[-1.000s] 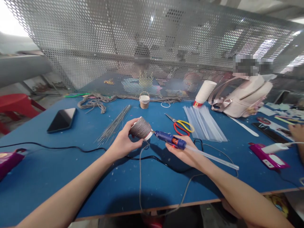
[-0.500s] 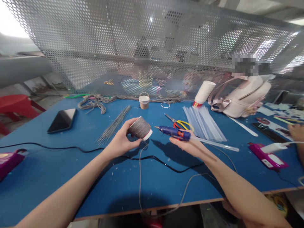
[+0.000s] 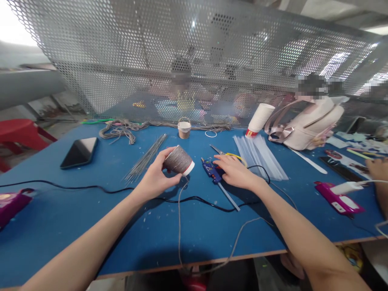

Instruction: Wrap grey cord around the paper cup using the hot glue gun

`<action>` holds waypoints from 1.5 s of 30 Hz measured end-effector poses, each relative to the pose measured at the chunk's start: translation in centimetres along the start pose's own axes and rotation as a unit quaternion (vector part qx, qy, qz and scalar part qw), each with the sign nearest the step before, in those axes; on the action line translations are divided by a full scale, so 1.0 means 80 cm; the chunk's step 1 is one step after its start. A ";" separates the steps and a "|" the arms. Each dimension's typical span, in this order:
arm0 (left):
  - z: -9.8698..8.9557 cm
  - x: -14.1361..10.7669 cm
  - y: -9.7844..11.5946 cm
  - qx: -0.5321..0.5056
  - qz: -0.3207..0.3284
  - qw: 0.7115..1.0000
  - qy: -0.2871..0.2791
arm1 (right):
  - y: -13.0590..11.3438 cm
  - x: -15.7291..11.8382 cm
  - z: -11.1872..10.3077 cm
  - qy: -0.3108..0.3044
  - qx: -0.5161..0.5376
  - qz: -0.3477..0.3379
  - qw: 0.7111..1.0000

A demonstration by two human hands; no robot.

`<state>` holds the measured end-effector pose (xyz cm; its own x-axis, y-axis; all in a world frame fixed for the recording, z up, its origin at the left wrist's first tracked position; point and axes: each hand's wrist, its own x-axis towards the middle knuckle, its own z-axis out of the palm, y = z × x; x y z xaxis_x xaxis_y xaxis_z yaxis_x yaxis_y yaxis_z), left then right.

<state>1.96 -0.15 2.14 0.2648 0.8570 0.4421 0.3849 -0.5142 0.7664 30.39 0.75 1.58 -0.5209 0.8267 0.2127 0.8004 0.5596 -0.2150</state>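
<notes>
My left hand (image 3: 158,173) is closed around a paper cup (image 3: 178,160) wound with grey cord, tilted with its white rim toward the lower right. From the cup a loose grey cord (image 3: 179,226) runs down to the table's front edge. A blue glue gun (image 3: 212,171) rests on the table with a clear glue stick (image 3: 228,195) poking out of its back. My right hand (image 3: 238,171) is over the gun's right side, fingers stretched out and apart; whether they still touch it is hard to tell. Scissors with yellow and red handles (image 3: 238,157) lie partly behind that hand.
Thin grey wires (image 3: 147,157) and a black phone (image 3: 79,152) lie on the left. Further back are a small cord-handled cup (image 3: 184,130), stacked paper cups (image 3: 261,118), clear glue sticks (image 3: 260,157) and a backpack (image 3: 309,125). A black cable (image 3: 194,198) crosses the table. Another person's hand (image 3: 377,169) is at right.
The glue gun has gone from my right hand's grip down onto the table, and its nozzle now points away. My right fingers have spread. My left hand and the wrapped cup stay nearly still.
</notes>
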 end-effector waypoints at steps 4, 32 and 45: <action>0.006 -0.004 0.002 0.006 0.006 1.000 0.021 | -0.057 0.001 0.005 0.084 0.344 0.106 0.929; 0.025 -0.013 0.035 0.023 -0.064 0.995 -0.068 | -0.110 -0.019 0.024 0.251 0.108 -0.047 0.961; 0.026 -0.015 0.035 -0.007 -0.081 0.992 -0.101 | -0.107 -0.016 0.025 0.265 0.088 -0.030 0.960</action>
<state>4.57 -2.71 2.75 0.3717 0.9040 0.2111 0.4244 -0.3677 0.8274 23.58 -4.95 1.21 -0.3025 0.6736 0.6743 0.6874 0.6443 -0.3353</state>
